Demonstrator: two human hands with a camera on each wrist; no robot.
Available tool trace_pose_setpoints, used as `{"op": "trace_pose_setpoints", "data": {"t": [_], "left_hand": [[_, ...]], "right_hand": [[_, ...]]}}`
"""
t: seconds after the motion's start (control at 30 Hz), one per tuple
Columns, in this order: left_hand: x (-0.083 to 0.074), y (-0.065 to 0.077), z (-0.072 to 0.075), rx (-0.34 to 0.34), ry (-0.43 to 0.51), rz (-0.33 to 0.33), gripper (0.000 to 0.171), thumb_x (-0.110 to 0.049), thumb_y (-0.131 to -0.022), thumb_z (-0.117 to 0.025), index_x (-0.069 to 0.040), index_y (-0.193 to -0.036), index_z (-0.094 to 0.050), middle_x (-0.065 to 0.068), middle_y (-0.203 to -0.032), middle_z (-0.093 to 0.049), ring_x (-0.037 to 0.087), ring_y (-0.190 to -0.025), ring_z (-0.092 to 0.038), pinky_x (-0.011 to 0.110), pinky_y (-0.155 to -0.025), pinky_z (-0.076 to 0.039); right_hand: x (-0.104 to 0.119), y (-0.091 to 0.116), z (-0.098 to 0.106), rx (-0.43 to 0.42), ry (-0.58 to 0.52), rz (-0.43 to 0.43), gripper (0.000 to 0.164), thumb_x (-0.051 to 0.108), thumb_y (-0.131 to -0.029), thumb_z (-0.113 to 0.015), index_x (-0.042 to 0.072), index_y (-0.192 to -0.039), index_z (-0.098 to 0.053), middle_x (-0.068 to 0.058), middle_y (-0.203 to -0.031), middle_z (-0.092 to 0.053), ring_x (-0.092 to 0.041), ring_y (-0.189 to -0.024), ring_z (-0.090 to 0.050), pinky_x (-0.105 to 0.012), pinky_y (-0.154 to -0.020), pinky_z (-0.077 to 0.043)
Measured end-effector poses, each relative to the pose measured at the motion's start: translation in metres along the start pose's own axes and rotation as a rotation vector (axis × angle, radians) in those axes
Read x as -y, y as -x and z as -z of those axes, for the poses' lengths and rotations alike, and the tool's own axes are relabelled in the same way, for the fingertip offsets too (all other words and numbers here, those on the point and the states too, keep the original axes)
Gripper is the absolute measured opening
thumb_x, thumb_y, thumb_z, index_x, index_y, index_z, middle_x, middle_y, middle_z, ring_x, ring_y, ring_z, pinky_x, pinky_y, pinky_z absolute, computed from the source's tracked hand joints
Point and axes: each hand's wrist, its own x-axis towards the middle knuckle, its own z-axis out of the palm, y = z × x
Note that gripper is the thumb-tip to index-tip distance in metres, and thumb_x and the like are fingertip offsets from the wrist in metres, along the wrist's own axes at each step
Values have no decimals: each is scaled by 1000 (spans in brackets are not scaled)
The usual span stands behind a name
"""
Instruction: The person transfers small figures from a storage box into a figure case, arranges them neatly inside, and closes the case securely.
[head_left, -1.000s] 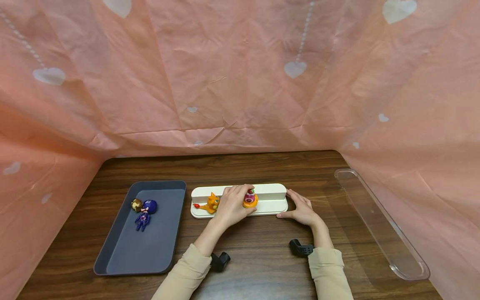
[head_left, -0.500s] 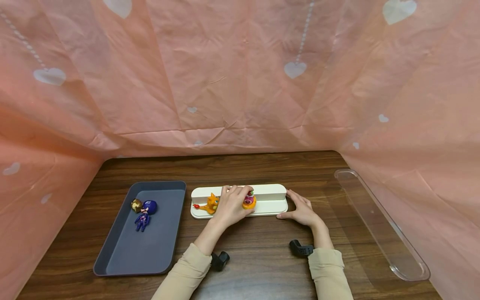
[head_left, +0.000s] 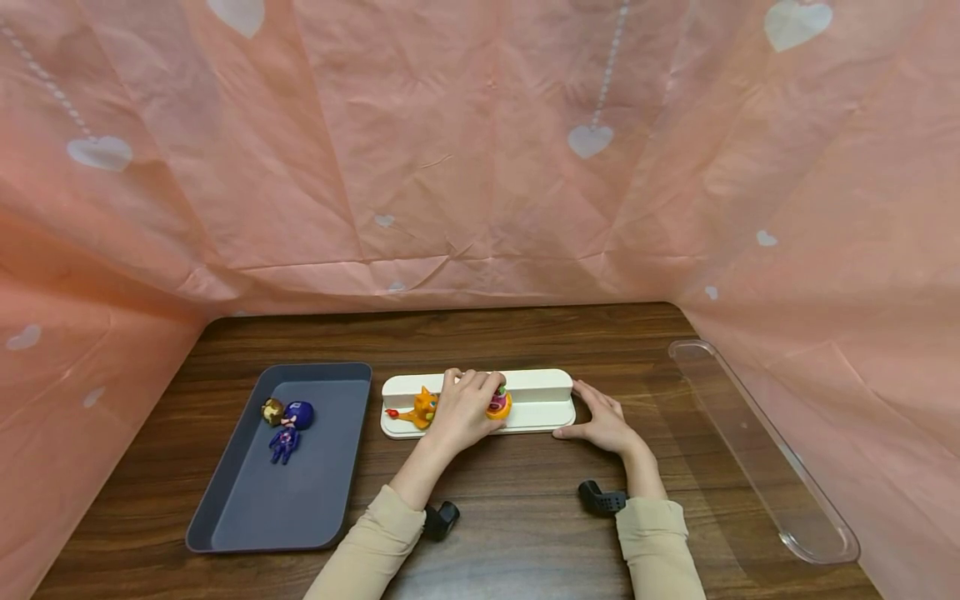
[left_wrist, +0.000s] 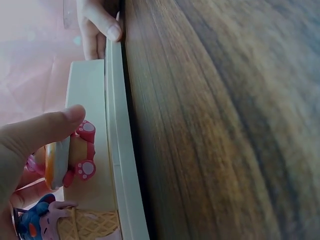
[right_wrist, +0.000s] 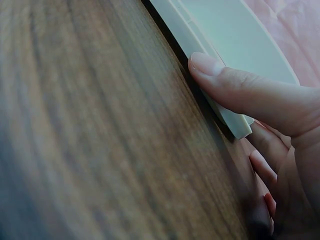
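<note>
My left hand [head_left: 461, 417] holds a small pink figurine with paw feet and an orange ring [left_wrist: 82, 155] between thumb and fingers, on the lower step of a white display stand [head_left: 546, 412]. Beside it in the left wrist view is a blue and pink figurine on a waffle cone [left_wrist: 87, 224], which my left hand covers in the head view. An orange dragon-like figurine [head_left: 423, 407] with a red-tipped tail is on the stand's left part. My right hand [head_left: 606, 423] grips the stand's right end, thumb on the front edge [right_wrist: 207, 67] and fingers round the end.
A grey tray [head_left: 300, 508] to the left holds a purple figurine [head_left: 285, 442] and a small brown and gold one [head_left: 272, 411]. Along the right lies a long clear plastic cover [head_left: 772, 454]. Pink curtain [head_left: 480, 167] encloses the wooden table's back and sides.
The pink figurine has shifted slightly left on the stand, with my left fingers still around it. My right hand has stayed at the stand's right end.
</note>
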Motion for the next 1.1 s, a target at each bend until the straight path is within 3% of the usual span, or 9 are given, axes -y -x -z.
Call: {"op": "trace_pose_setpoints", "data": {"t": [0.4, 0.8, 1.1], "left_hand": [[2, 0, -3, 18, -49, -59, 65, -43, -58, -93, -15, -105, -56, -1, -95, -64, 18, -94, -61, 41, -86, -36], [2, 1, -5, 12, -93, -62, 71, -53, -53, -92, -16, -101, -54, -2, -92, -60, 18, -89, -59, 40, -84, -35], [5, 0, 1, 66, -73, -57, 71, -55, -56, -89, -17, -108, -59, -1, -97, -61, 19, -94, -60, 42, -86, -36]], "right_hand": [[0, 0, 1, 1, -7, -1, 100, 34, -75, -84, 0, -151, -30, -27, -156, -22, -44, -144, -16, -59, -111, -3], [1, 1, 1, 11, -17, -14, 100, 35, -76, -84, 0, -152, -28, -27, -157, -19, -46, -144, -12, -60, -110, -3], [1, 0, 1, 14, -20, -16, 102, 35, -75, -84, 0, -152, -27, -28, -157, -19, -46, -143, -13, -60, -110, -3]]}}
